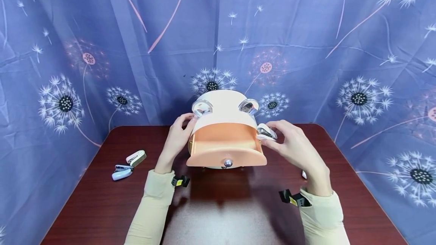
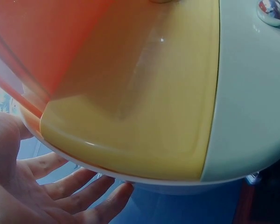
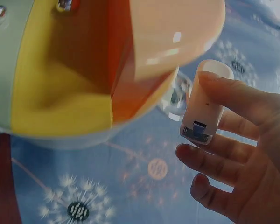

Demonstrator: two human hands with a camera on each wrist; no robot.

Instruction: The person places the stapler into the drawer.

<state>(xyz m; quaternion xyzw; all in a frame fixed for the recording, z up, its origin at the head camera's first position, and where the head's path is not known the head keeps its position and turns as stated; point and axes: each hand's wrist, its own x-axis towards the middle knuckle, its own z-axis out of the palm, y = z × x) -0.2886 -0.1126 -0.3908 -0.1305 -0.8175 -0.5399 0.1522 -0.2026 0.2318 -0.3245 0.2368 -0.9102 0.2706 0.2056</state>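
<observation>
A small white drawer cabinet (image 1: 221,103) with two round shiny eye-like parts on top stands at the middle of the table. Its peach top drawer (image 1: 227,157), with a round metal knob, is pulled out. Below it, a yellow drawer front (image 2: 144,107) and a pale green one (image 2: 252,93) show in the left wrist view. My left hand (image 1: 177,136) rests against the cabinet's left side, fingers extended along the wall. Between thumb and fingers, my right hand (image 1: 294,144) pinches a small white stapler (image 3: 205,100) beside the drawer's right edge, level with its top.
On the left of the dark red table (image 1: 92,203) lie a cream stapler (image 1: 136,158) and a light blue stapler (image 1: 122,172), close together. A white object (image 1: 304,175) is mostly hidden behind my right wrist. A blue dandelion-print curtain (image 1: 163,71) hangs behind the table.
</observation>
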